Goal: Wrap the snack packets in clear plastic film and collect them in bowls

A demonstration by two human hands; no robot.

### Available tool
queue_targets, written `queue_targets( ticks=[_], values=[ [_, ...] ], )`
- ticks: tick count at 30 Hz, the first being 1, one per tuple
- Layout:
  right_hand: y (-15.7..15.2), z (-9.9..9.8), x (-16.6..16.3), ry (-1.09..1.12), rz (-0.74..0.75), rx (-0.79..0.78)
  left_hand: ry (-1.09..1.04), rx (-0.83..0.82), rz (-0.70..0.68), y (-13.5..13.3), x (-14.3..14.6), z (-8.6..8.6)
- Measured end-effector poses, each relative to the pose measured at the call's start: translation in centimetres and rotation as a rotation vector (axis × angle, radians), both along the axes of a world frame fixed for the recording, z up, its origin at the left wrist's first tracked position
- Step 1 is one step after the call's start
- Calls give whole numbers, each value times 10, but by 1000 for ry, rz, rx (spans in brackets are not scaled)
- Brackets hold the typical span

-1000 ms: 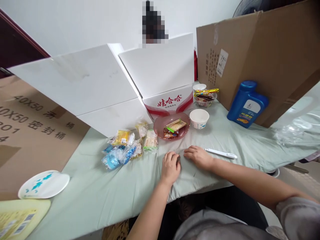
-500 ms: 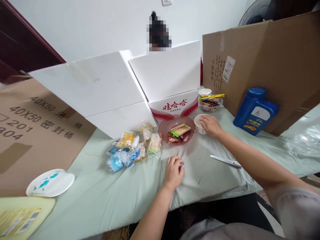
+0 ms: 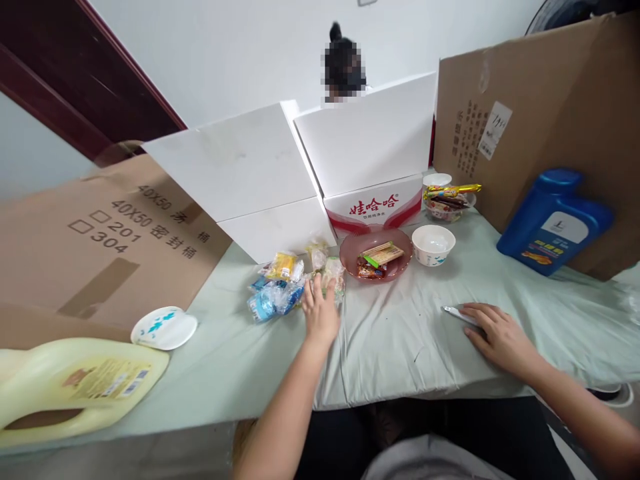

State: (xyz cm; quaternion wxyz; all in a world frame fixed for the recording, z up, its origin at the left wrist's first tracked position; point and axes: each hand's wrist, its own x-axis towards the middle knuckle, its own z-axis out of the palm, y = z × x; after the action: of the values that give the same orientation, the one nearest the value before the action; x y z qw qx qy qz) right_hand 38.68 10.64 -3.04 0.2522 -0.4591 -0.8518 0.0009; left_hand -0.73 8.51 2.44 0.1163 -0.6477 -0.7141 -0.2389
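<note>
My left hand reaches over a pile of wrapped snacks, fingers spread. Its fingertips touch a clear and green snack packet at the pile's right side. A yellow packet and a blue wrapper lie just left of them. My right hand rests on the cloth, its fingers lying across a slim silver tool, perhaps a utility knife, with the thumb apart. The tool's far part is hidden beneath the hand. Beyond the hands, a reddish clear bowl holds a few snack packets, beside a white paper bowl.
White boxes form a barrier at the back, with a person's head behind. Brown cartons flank the table. A blue bottle stands right; a yellow jug and paper bowl lie left. Another snack-filled bowl sits back right.
My left hand has moved forward and left onto the snacks, its fingers spreading. My right hand has left the white paper bowl and come down onto the silver tool. The view has shifted left.
</note>
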Motion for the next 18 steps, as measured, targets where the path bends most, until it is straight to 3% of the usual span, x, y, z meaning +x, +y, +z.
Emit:
queue_targets(
  ticks=[5,10,13,18],
  values=[
    [-8,-3,-4,-19,-57,44,121,-280,-200,53,-49,23],
    [-7,-1,-5,-17,-54,53,105,-399,-212,87,-43,24],
    [-8,-2,-4,-19,-61,48,110,-380,-162,79,-29,19],
    [-9,-1,-5,-20,-63,36,114,-362,-57,40,1,15]
  ],
)
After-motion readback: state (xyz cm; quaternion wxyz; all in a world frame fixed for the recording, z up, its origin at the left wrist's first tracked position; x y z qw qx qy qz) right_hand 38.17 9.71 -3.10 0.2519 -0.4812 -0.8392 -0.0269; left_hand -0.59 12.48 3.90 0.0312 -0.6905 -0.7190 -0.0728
